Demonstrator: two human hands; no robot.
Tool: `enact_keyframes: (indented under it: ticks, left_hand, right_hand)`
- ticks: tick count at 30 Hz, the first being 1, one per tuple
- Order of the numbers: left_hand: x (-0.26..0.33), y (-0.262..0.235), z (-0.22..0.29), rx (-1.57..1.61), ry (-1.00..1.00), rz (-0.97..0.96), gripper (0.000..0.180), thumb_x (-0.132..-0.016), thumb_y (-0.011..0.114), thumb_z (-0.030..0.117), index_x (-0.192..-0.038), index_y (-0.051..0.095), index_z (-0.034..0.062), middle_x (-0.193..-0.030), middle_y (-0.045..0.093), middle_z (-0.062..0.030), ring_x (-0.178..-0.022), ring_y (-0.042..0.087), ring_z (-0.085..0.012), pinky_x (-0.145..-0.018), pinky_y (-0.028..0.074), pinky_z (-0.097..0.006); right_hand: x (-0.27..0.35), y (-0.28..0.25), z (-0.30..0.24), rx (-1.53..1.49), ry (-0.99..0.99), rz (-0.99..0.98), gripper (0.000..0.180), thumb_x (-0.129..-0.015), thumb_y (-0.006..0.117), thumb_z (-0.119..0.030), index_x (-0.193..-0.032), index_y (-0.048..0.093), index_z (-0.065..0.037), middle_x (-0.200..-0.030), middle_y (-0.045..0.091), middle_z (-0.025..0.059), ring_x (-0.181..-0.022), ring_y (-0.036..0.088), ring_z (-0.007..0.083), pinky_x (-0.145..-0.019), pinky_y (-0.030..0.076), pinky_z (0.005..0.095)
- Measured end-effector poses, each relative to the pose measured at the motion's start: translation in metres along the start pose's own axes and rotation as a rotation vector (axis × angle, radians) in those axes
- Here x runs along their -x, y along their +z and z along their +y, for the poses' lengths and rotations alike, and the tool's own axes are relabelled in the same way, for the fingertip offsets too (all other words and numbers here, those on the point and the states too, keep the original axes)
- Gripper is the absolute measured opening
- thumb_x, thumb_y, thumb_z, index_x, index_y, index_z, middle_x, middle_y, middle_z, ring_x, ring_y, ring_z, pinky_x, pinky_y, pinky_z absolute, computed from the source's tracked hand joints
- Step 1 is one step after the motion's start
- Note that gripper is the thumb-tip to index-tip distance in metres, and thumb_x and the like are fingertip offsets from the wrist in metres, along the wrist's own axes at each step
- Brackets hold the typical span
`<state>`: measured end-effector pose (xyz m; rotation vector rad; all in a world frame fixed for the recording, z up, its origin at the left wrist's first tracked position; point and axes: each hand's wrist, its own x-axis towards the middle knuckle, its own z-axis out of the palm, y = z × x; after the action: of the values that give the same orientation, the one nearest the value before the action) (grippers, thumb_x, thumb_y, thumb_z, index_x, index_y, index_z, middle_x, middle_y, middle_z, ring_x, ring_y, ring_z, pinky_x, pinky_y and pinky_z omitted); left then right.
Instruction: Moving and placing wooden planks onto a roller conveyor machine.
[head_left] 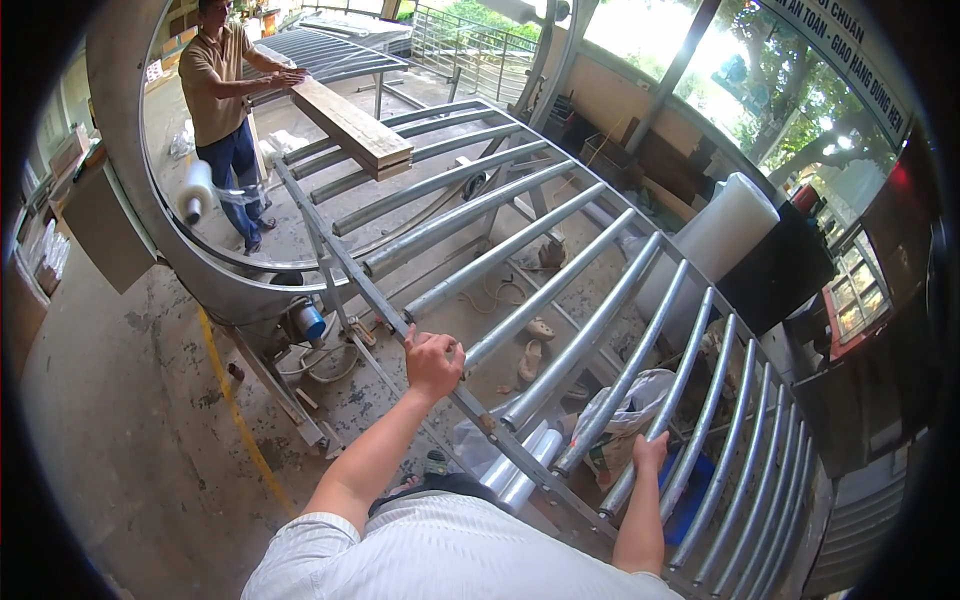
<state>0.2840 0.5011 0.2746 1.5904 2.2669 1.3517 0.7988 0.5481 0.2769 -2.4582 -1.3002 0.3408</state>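
- The left hand (433,362) is closed in a fist over the near side rail (350,270) of the roller conveyor (560,300), at the point where one roller meets that rail.
- The right hand (650,452) is curled around the near end of a roller (690,380) further right on the same conveyor; its fingertips are hidden behind the tube.
- Both hands look like they are bracing or steadying the conveyor frame, so the step in hand reads as holding it in place; any next move would call for a firm grip on both sides and an even pull or push, since the frame is long and curved.
- A wooden plank (350,125) lies across the rollers at the far end of the conveyor, well apart from both hands, with another person's hand (290,76) resting on it.
- A roll of clear film (196,190) hangs on the large metal ring (150,230) just left of the conveyor's far end.
- Left of the conveyor the concrete floor (130,420) gives open room, marked by a yellow line (232,400).
- Under the conveyor lie sandals (535,345), cables and a motor (305,322); right of it stands a big white roll (715,235), leaving little room there.
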Motion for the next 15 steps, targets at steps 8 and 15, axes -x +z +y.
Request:
enact_keyframes:
  ticks: [8,15]
  left_hand:
    - [-0.0001,0.0020,-0.0011,-0.002,-0.006,-0.003,0.020,-0.093,0.071,0.031,-0.090,0.079,0.0129,-0.090,0.077,-0.0034,-0.105,0.071,-0.0251,-0.129,0.027,-0.051]
    - [-0.0001,0.0038,-0.0015,0.013,0.006,0.044,0.014,-0.089,0.072,0.026,-0.087,0.079,0.0136,-0.087,0.077,-0.0023,-0.101,0.072,-0.0250,-0.129,0.028,-0.052]
  right_hand:
    - [-0.0005,-0.0003,0.0016,0.004,-0.015,0.005,0.089,-0.089,0.076,-0.030,-0.160,0.037,0.006,-0.146,0.060,0.0364,-0.135,0.061,0.0485,-0.115,0.049,0.0505]
    - [0.0023,-0.0019,-0.0010,0.002,0.006,-0.004,0.092,-0.089,0.075,-0.030,-0.162,0.035,0.005,-0.147,0.060,0.0365,-0.135,0.061,0.0479,-0.116,0.049,0.0498]
